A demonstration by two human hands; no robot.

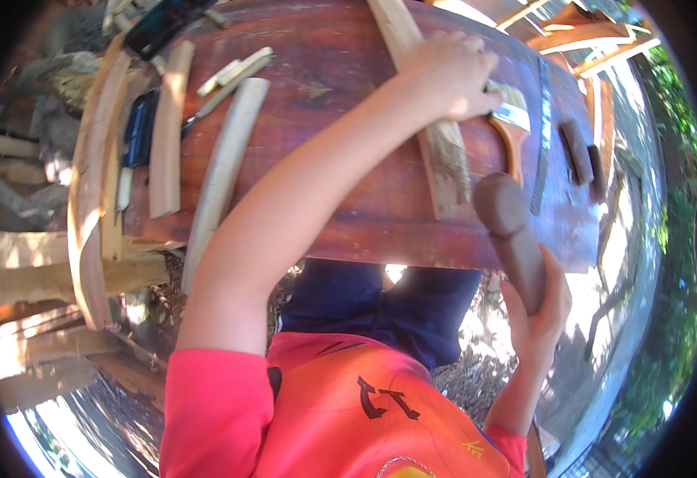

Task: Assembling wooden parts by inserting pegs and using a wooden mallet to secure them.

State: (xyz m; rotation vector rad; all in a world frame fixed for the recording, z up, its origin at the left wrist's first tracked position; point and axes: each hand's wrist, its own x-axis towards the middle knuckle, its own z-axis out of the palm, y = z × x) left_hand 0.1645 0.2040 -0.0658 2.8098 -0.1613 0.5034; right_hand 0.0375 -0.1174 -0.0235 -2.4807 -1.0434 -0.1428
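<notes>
My left arm reaches across the reddish-brown table, and my left hand lies over a long wooden plank. Its fingers are curled and what they grip, if anything, is hidden. Right beside its thumb is a flat paintbrush with a wooden handle and pale bristles. My right hand, at the table's near right edge, is closed around the lower end of a brown wooden mallet. The mallet's rounded head points up and away from me, close to the plank's near end.
A blue-grey metal strip and dark blocks lie on the right. Toward the left are a pale rounded stick, a flat wood piece, a chisel-like tool and a dark blue object. Curved boards stand along the left edge.
</notes>
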